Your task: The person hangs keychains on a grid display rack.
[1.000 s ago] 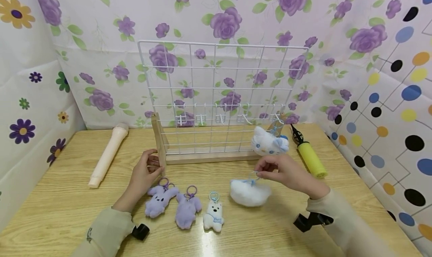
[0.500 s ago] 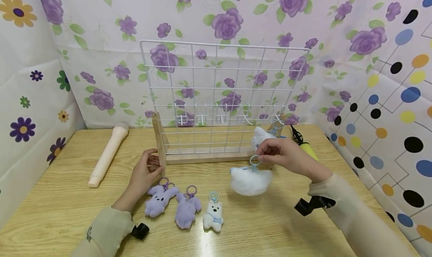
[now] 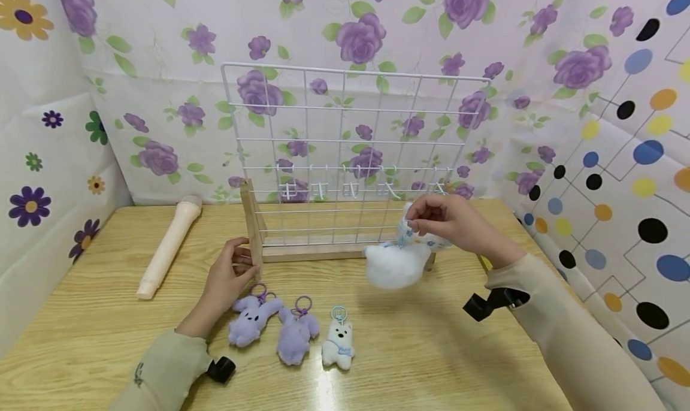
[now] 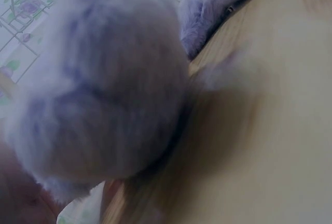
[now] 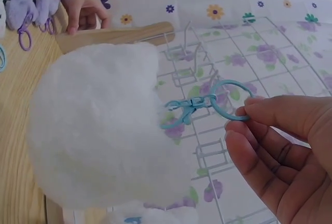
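My right hand (image 3: pixel 414 221) pinches the blue key ring (image 5: pixel 231 99) of a white fluffy plush (image 3: pixel 396 265), which hangs off the table in front of the wire grid rack (image 3: pixel 345 153). The plush (image 5: pixel 98 136) sits just below the grid's row of small hooks (image 5: pixel 179 63). A white cat plush (image 3: pixel 438 242) hangs from the rightmost hook, mostly hidden behind that hand. My left hand (image 3: pixel 244 265) grips the rack's wooden side post (image 3: pixel 251 225). Beside it lie two purple plush toys (image 3: pixel 251 321) (image 3: pixel 295 337) and a small white bear (image 3: pixel 337 340).
A cream microphone-shaped object (image 3: pixel 170 245) lies at the back left of the wooden table (image 3: pixel 108 339). A yellow object (image 3: pixel 483 261) peeks out behind my right arm. Flowered and dotted cloth walls enclose the table. The left wrist view is filled by a blurred purple plush (image 4: pixel 104 94).
My right hand has lifted the white fluffy plush off the table and carried it up and back toward the grid's hooks. The left hand has stayed on the post.
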The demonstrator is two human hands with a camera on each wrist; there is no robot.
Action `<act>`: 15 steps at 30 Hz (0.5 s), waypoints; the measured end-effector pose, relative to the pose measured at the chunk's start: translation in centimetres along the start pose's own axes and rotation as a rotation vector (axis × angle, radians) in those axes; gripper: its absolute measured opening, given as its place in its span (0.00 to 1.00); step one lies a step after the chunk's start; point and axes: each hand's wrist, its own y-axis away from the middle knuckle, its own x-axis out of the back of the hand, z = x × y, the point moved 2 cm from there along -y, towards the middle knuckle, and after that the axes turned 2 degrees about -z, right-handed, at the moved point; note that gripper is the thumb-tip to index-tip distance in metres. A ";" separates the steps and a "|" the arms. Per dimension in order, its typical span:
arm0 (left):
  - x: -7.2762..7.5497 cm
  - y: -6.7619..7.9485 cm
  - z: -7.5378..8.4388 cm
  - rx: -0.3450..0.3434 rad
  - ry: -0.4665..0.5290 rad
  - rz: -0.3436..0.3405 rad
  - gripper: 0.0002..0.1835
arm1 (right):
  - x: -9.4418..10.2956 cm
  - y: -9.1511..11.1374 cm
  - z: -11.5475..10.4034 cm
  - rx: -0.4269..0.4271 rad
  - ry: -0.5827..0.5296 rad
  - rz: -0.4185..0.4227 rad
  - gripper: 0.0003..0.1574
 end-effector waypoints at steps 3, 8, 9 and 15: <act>0.1 0.0 0.0 0.004 -0.001 0.001 0.31 | 0.2 -0.6 -0.2 -0.015 -0.013 0.028 0.05; 0.0 -0.1 0.0 0.010 -0.001 -0.005 0.31 | 0.5 -1.3 -0.5 -0.029 -0.012 0.086 0.05; 0.0 -0.1 0.0 0.009 0.002 -0.006 0.31 | 0.6 -1.4 -0.5 -0.031 -0.009 0.096 0.06; 0.0 -0.1 -0.1 0.013 0.015 -0.013 0.31 | 0.7 -2.0 -0.4 -0.056 0.007 0.132 0.07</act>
